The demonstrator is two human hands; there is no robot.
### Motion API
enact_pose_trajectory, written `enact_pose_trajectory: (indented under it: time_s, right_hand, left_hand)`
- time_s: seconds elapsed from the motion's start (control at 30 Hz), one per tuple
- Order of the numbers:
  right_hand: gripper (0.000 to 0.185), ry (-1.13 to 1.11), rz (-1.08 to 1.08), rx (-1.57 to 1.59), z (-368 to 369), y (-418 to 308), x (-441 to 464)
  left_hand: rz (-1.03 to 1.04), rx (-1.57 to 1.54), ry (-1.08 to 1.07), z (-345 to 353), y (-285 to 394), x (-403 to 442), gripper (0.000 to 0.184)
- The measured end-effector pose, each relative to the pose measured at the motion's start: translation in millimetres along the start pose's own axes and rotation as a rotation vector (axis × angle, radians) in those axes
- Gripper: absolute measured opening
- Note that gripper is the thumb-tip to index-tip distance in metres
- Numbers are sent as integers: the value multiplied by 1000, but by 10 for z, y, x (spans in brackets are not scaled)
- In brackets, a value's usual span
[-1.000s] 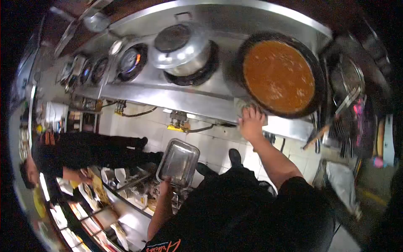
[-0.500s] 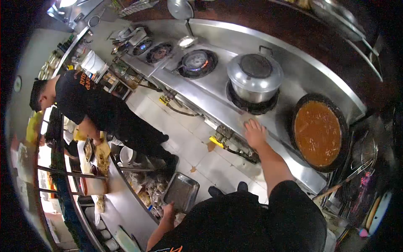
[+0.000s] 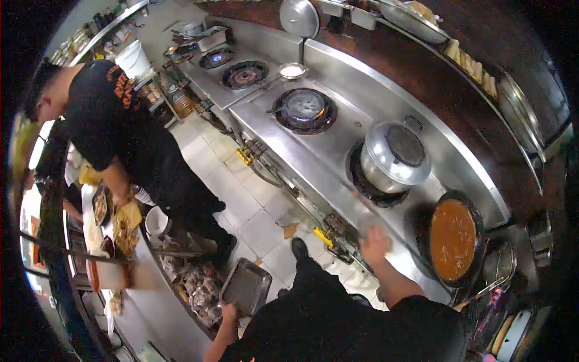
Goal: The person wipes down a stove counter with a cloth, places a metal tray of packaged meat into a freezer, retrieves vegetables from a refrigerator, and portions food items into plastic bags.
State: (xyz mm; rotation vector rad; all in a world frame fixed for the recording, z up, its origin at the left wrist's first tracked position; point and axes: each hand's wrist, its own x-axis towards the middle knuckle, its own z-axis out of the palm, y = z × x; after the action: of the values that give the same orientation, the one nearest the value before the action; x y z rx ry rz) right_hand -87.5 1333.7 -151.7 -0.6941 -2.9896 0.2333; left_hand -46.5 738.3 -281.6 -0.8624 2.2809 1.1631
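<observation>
At the lower left, my left hand [image 3: 229,312] is closed on the near corner of a rectangular metal tray [image 3: 246,288], which hangs tilted at my side. The tray's inside looks bare. My right hand [image 3: 375,243], blurred by motion, is over the front ledge of the steel stove [image 3: 325,181], with its fingers stretched out and no object visible in it. Past that hand, a lidded aluminium pot [image 3: 386,160] sits on a burner. Nearer on the right is a large black pan of orange-brown sauce [image 3: 452,241].
A small pan [image 3: 303,105] sits over a lit burner farther along. On the left, a co-worker in black [image 3: 139,133] bends over a counter [image 3: 163,314] with food on it. Bagged items [image 3: 196,286] lie beneath the counter. A strainer [image 3: 499,265] hangs at the right.
My view has shifted forward along the stove, and one foot has stepped ahead. My right hand has slid along or just above the ledge. The tray stays in my left hand.
</observation>
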Motion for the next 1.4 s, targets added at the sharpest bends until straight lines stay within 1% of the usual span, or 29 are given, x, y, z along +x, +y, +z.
enact_pose_trajectory:
  time_s: [0.1,0.17,0.23,0.27,0.3,0.33,0.37,0.4,0.43,0.47,0.5,0.57,0.6,0.63,0.7,0.73,0.77,0.8,0.83,0.87,0.9,1.0,1.13,1.2,1.27,1.3,1.33,1.37,1.4]
  right_hand:
    - [49,64,-223,42,314,-820,1074]
    - [45,-66,-286,69,347,-1274,1912]
    - [44,-42,-319,136,650,-1490,2766]
    - [44,-140,-224,73,534,-1601,3181]
    - [44,-240,-133,12,441,-1670,3591]
    - [46,-95,-66,22,692,-1558,3921]
    - [47,-75,71,115,584,-1559,4174]
    - [37,290,61,26,957,-1411,4419]
    - [42,179,163,49,979,-1298,4646]
    - [44,115,221,-71,846,-1218,4848]
    - [51,222,294,-67,978,-1042,5097]
    - [58,141,515,-40,800,-871,5425]
    - [55,125,565,12,698,-868,5443]
    - [52,121,621,59,652,-855,5460]
    - [57,40,597,69,805,-1005,5454]
    - [60,19,588,69,793,-1079,5466]
    - [59,46,556,20,964,-1198,5363]
    - [60,-62,439,78,728,-1474,5012]
    - [56,44,327,148,1001,-1546,4840]
    - [55,36,261,132,948,-1710,4518]
    - [51,95,181,89,935,-1822,4146]
    - [43,52,-47,106,781,-1842,3051]
    - [40,98,-71,123,386,-782,1446]
    - [39,127,-84,22,373,212,478]
    - [40,122,127,124,-62,966,-435]
    - [42,33,368,81,52,1504,-905]
    - [37,189,533,-80,-73,1627,-1291]
    - [31,407,603,-239,92,1934,-1592]
    - [31,202,727,-275,403,2256,-1705]
  left_hand:
    - [-6,235,32,117,-194,222,32]
    - [175,599,-93,-15,-79,276,34]
    - [344,978,-242,-320,91,251,37]
    - [126,1139,-334,-375,885,-79,40]
    - [26,1023,-301,-386,914,-5,41]
    - [-82,911,-267,-454,864,47,42]
    - [-182,793,-224,-503,863,63,42]
    - [-311,310,-95,-506,979,-7,43]
    - [-417,-175,51,-448,1342,-130,44]
    - [-496,-663,210,-399,1657,-249,45]
    - [-466,-696,179,-385,1899,-351,45]
    - [-395,-767,120,-413,2203,-482,44]
    - [-377,-544,63,-501,1935,-474,45]
    - [-386,-579,87,-514,1803,-461,44]
    - [-396,-645,120,-565,1646,-511,43]
    - [-416,-573,156,-557,1609,-496,43]
    - [-449,-544,152,-560,1708,-487,42]
    - [-482,-514,145,-556,1888,-480,41]
    - [-511,-485,134,-534,1987,-459,40]
    - [-505,-468,112,-544,1960,-403,38]
    - [-375,-531,120,-533,1771,-346,38]
    - [-196,-229,-19,-720,1158,71,40]
    - [-53,237,-323,-915,300,805,48]
    - [81,490,-328,-856,25,995,43]
    - [227,745,-340,-800,-212,1136,38]
    - [296,869,-356,-787,-346,1184,35]
    - [374,1000,-366,-785,-476,1251,34]
    - [445,1120,-373,-776,-595,1314,32]
    - [506,1229,-381,-762,-673,1335,32]
